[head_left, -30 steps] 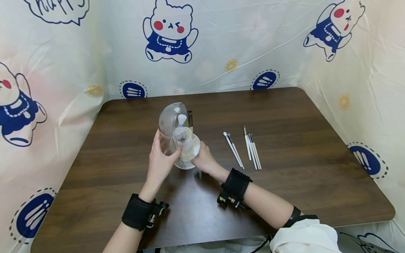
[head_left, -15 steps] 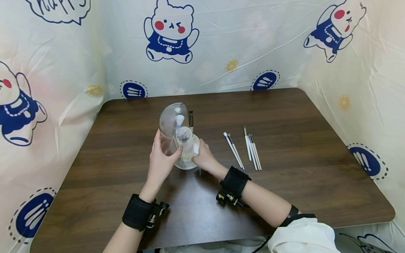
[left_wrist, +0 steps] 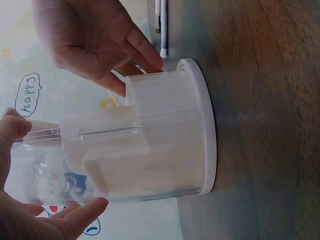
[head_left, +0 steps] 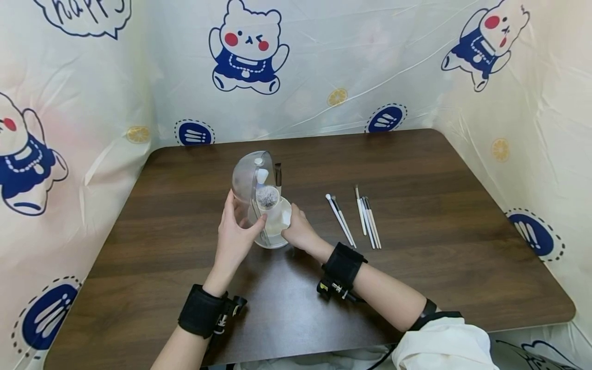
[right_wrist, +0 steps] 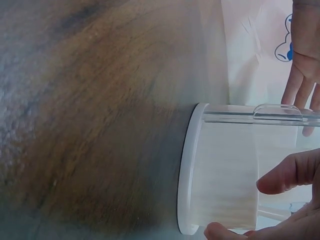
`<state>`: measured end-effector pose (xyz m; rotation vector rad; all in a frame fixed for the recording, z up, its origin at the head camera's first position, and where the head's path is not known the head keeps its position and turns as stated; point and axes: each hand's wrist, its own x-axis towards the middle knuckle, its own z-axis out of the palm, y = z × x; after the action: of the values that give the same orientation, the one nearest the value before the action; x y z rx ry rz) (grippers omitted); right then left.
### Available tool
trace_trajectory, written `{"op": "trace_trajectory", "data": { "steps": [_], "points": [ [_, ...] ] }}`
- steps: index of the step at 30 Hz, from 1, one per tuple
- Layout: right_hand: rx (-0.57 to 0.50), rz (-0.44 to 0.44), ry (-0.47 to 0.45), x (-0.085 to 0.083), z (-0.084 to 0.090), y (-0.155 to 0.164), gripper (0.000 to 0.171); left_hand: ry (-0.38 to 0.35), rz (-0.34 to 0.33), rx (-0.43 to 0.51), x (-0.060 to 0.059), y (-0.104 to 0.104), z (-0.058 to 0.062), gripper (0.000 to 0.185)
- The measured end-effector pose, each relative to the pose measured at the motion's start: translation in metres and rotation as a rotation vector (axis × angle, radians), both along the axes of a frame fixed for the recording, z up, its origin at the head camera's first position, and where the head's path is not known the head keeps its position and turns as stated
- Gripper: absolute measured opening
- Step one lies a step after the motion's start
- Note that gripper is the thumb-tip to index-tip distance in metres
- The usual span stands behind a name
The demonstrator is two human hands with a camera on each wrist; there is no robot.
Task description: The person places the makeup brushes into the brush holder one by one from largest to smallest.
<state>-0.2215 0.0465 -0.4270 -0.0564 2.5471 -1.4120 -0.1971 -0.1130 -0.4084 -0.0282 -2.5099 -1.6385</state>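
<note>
Round clear-and-white plastic holder (left_wrist: pixel 165 150), upright on the dark brown wood-grain tabletop (head_left: pixel 430 205), gripped round its tall clear cover (head_left: pixel 245 177) by the left hand (head_left: pixel 235 234) and at its low front compartment (left_wrist: pixel 165 95) by the right hand (head_left: pixel 300 231). Could tip if pushed unevenly from either side, perhaps spilling the upright dark-bristled brush (head_left: pixel 278 176) and knocking the slim white-handled brushes (head_left: pixel 373 226) lying to the right.

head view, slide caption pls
Left hand and right hand hold a makeup brush organizer beside loose brushes on a wood-grain table.
</note>
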Motion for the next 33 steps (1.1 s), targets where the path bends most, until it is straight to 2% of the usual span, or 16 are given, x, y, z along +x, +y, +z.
{"op": "trace_trajectory", "data": {
  "steps": [6, 12, 19, 23, 26, 27, 29, 31, 33],
  "points": [
    [0.008, -0.010, 0.002, -0.004, 0.003, 0.006, 0.076, -0.005, 0.005, -0.002, 0.000, -0.001, -0.001, 0.094],
    [0.051, -0.065, -0.007, -0.024, 0.010, 0.027, 0.073, -0.011, 0.011, 0.003, -0.001, -0.002, 0.000, 0.093],
    [0.177, -0.154, 0.023, -0.048, 0.015, 0.067, 0.048, -0.022, 0.014, 0.002, -0.001, -0.002, 0.001, 0.093],
    [0.288, -0.216, 0.108, -0.056, 0.008, 0.085, 0.034, -0.025, 0.011, 0.004, -0.001, -0.002, 0.001, 0.094],
    [0.374, -0.245, 0.194, -0.060, 0.000, 0.095, 0.017, -0.027, 0.009, 0.008, -0.001, -0.002, 0.001, 0.094],
    [0.398, -0.249, 0.219, -0.061, -0.004, 0.098, 0.017, -0.026, 0.008, 0.010, -0.001, -0.002, 0.001, 0.094],
    [0.425, -0.254, 0.245, -0.062, -0.009, 0.102, 0.033, -0.027, 0.008, 0.010, -0.001, -0.002, 0.001, 0.093],
    [0.426, -0.249, 0.234, -0.063, -0.013, 0.106, 0.049, -0.026, 0.008, 0.009, -0.001, -0.002, 0.001, 0.094],
    [0.436, -0.253, 0.224, -0.063, -0.016, 0.108, 0.056, -0.026, 0.008, 0.007, -0.001, -0.002, 0.001, 0.094]
  ]
}}
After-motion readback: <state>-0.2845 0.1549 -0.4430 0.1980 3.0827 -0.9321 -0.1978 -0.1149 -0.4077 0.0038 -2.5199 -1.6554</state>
